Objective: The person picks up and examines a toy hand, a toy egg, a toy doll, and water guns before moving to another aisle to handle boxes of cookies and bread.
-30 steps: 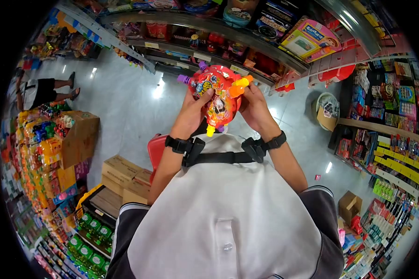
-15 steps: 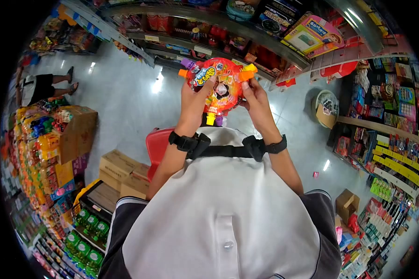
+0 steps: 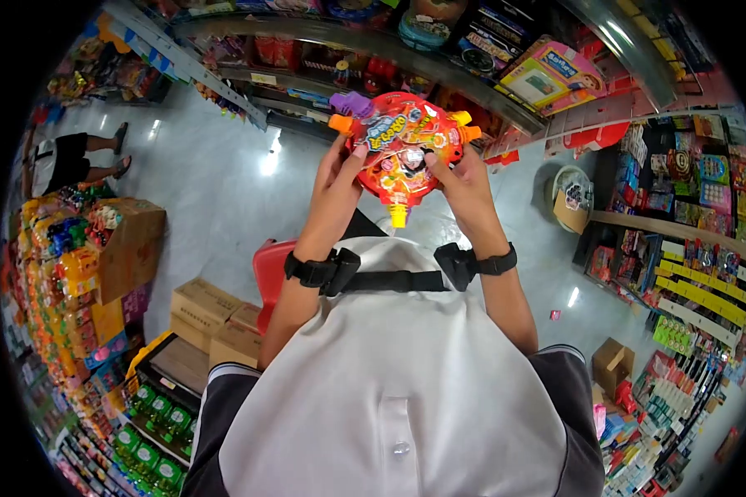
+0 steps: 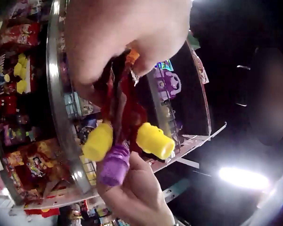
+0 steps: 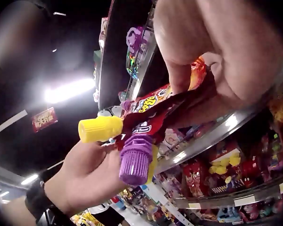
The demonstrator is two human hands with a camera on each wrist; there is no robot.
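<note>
Red pouch (image 5: pixel 155 113): small print (image 5: pixel 142 128) probably reads "flavor"; bigger logo (image 3: pixel 385 132) blurred.

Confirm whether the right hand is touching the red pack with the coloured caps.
Touching. The head view shows it: the right hand has its thumb pressed over the front of the red pack.

**Open flanks, obstructed front and centre**

The left grip (image 3: pixel 335 189) and right grip (image 3: pixel 469 190) held a red packet (image 3: pixel 406 141) between them, leaving no passage at the centre. A purple cap (image 3: pixel 351 104) projected from its far left edge and a yellow cap (image 3: pixel 399 217) from its near edge, obstructing access there. Ahead, the shelf unit (image 3: pixel 464 73) barred the way. Free air over the floor (image 3: pixel 224 178) flanked both grips, bounded leftward by a red seat (image 3: pixel 272 273) and cartons (image 3: pixel 197 308), rightward by a white container (image 3: pixel 559 184) and side shelves (image 3: pixel 675 226). A white garment (image 3: pixel 389 331) closed the near side.
</note>
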